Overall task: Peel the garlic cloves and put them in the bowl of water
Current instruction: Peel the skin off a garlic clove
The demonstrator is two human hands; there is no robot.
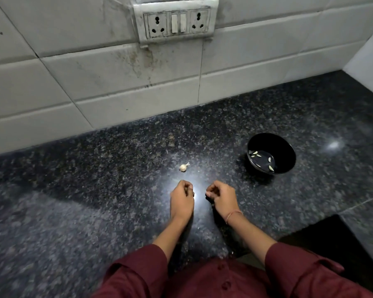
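Closest to the camera is the person's maroon shirt (202, 280), its sleeves pushed back from both forearms. Beyond it spreads the dark speckled stone bench (73, 168), shiny with a bright glare near the middle. Behind the bench rises a wall of pale, stained tiles (95, 82), with a white socket panel (177, 22) set high in it.

To the right on the bench stands a black bowl (289, 160) holding water, and several peeled cloves (256, 154) lie in it.

The left hand (182, 201) and the right hand (221, 197) sit close together just above the bench, near the glare, well apart from the bowl. Both have their fingers curled inward; I cannot tell whether either grip has anything in it. A thin thread band (233, 215) circles the right wrist.

Just beyond the left hand, a small piece of unpeeled garlic (183, 167) rests on the bench, touched by neither hand.
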